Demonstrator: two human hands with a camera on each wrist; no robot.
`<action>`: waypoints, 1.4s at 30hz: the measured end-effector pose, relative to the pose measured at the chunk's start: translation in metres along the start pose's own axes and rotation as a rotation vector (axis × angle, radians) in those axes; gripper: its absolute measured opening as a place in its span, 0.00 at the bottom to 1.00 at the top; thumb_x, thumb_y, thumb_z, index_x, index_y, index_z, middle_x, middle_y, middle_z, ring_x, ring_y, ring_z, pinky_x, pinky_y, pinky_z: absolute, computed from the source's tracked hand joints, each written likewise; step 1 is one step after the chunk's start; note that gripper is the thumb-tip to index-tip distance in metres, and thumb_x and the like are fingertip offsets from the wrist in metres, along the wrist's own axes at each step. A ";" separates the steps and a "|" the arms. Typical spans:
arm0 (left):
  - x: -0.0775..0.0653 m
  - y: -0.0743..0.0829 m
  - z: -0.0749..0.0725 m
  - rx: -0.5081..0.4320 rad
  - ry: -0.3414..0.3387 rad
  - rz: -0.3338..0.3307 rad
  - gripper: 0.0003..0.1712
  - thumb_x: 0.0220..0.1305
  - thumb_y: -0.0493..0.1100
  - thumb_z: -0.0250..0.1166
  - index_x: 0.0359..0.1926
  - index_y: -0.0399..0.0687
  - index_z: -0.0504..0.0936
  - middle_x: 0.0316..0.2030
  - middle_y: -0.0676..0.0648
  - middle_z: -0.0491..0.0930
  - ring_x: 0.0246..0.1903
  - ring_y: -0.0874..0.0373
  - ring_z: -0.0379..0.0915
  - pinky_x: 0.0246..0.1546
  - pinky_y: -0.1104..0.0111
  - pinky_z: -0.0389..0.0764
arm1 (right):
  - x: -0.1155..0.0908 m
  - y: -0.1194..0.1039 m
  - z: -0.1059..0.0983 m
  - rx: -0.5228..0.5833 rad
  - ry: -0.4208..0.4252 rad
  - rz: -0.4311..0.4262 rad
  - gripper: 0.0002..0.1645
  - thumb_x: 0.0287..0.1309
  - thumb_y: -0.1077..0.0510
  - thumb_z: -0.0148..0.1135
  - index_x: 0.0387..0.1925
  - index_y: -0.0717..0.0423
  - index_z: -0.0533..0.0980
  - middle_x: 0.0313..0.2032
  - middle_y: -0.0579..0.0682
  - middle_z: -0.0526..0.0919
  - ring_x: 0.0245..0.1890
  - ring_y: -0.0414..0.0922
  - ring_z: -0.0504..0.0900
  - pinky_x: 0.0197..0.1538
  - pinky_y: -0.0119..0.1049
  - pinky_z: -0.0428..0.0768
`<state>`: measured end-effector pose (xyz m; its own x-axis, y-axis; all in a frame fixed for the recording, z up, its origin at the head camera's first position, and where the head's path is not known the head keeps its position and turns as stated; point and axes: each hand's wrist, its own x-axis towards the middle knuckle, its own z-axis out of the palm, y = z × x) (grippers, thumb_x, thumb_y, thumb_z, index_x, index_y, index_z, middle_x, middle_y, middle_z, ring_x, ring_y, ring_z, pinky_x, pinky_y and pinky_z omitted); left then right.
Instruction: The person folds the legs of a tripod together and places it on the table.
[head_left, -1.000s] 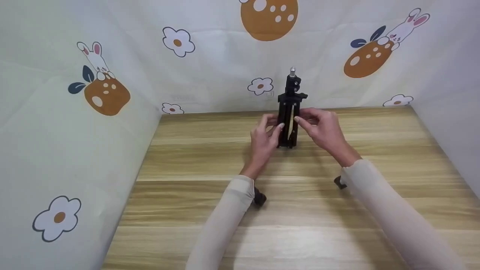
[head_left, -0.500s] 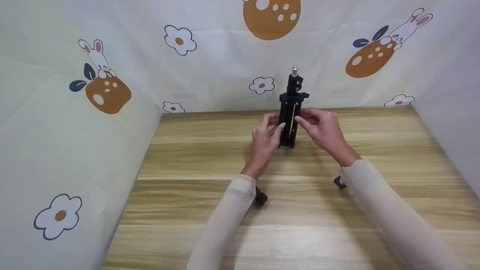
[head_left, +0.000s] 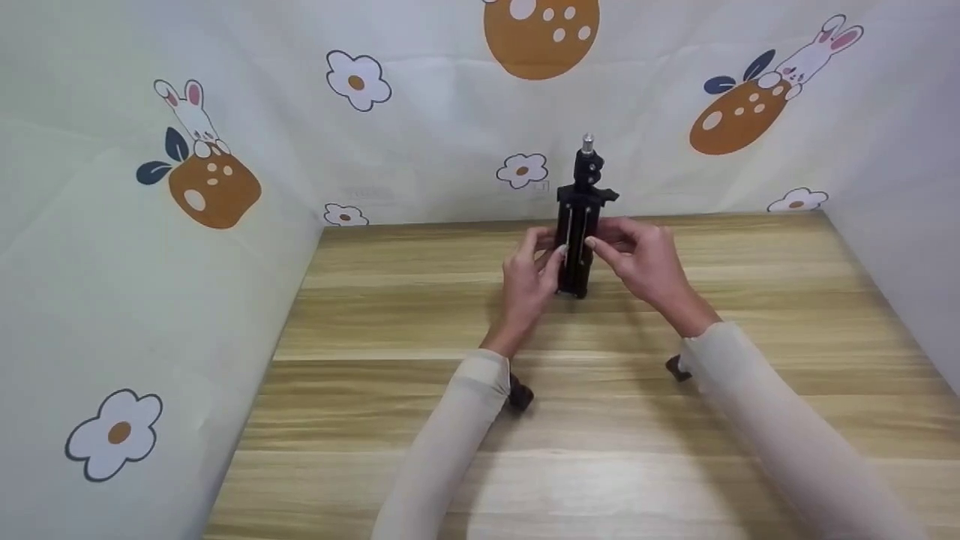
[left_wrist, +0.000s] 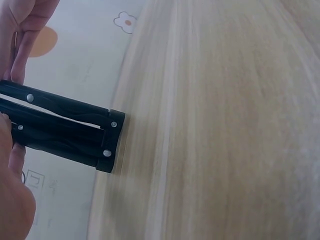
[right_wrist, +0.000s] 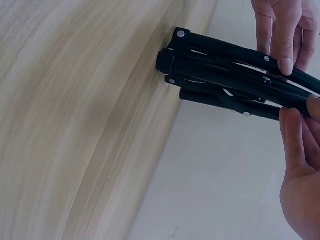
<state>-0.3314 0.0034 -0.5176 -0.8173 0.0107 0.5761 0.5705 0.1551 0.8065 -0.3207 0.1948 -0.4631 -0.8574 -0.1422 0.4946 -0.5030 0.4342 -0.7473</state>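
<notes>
A black folding light stand (head_left: pixel 576 206) with a silver stud on top stands upright on the wooden table, close to the back wall. Its legs hang folded nearly together, with narrow gaps between them. My left hand (head_left: pixel 529 274) holds the left side between thumb and fingers. On the opposite side, my right hand (head_left: pixel 649 259) grips the right leg, thumb in front and fingers behind. The left wrist view shows the lower ends of the legs (left_wrist: pixel 65 130) at the tabletop. In the right wrist view, the folded legs (right_wrist: pixel 220 70) run between both hands.
A pale patterned cloth (head_left: pixel 435 135) covers the back wall and the sides. The wood-grain table (head_left: pixel 360 405) spreads out in front of the stand. Dark wrist-camera mounts (head_left: pixel 519 394) stick out beneath both sleeves.
The stand's legs have drawn closer together, and the wide gap between them has narrowed. My right thumb has shifted slightly left with its leg. My left hand stays almost in place.
</notes>
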 end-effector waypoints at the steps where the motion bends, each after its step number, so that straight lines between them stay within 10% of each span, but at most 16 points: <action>1: 0.000 0.000 0.000 0.004 -0.002 0.000 0.13 0.73 0.30 0.68 0.55 0.33 0.81 0.50 0.36 0.88 0.53 0.50 0.88 0.60 0.73 0.89 | 0.000 0.000 0.000 0.003 0.000 -0.002 0.13 0.69 0.58 0.75 0.49 0.63 0.89 0.43 0.58 0.94 0.43 0.52 0.94 0.45 0.17 0.89; 27: 0.006 -0.009 -0.008 -0.157 -0.091 -0.104 0.12 0.76 0.32 0.66 0.57 0.39 0.82 0.55 0.40 0.88 0.60 0.52 0.87 0.64 0.67 0.88 | -0.007 -0.004 0.001 -0.018 -0.035 -0.027 0.12 0.67 0.56 0.77 0.44 0.62 0.89 0.40 0.58 0.94 0.36 0.48 0.94 0.39 0.21 0.90; 34: 0.008 -0.011 -0.009 -0.158 -0.107 -0.117 0.14 0.76 0.32 0.66 0.59 0.38 0.81 0.56 0.38 0.87 0.61 0.51 0.86 0.66 0.67 0.87 | -0.003 0.009 -0.006 0.075 0.099 0.044 0.14 0.77 0.54 0.67 0.42 0.60 0.90 0.37 0.58 0.94 0.32 0.34 0.91 0.38 0.24 0.91; 42: 0.010 -0.009 -0.009 -0.176 -0.124 -0.141 0.14 0.77 0.32 0.65 0.60 0.40 0.81 0.57 0.40 0.87 0.62 0.52 0.85 0.67 0.68 0.86 | 0.007 0.020 -0.007 0.011 0.048 0.089 0.15 0.74 0.57 0.69 0.56 0.61 0.85 0.52 0.57 0.92 0.51 0.45 0.91 0.52 0.24 0.91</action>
<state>-0.3444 -0.0069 -0.5181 -0.8872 0.1243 0.4443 0.4466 -0.0103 0.8947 -0.3356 0.2082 -0.4716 -0.8927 -0.0608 0.4465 -0.4266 0.4334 -0.7938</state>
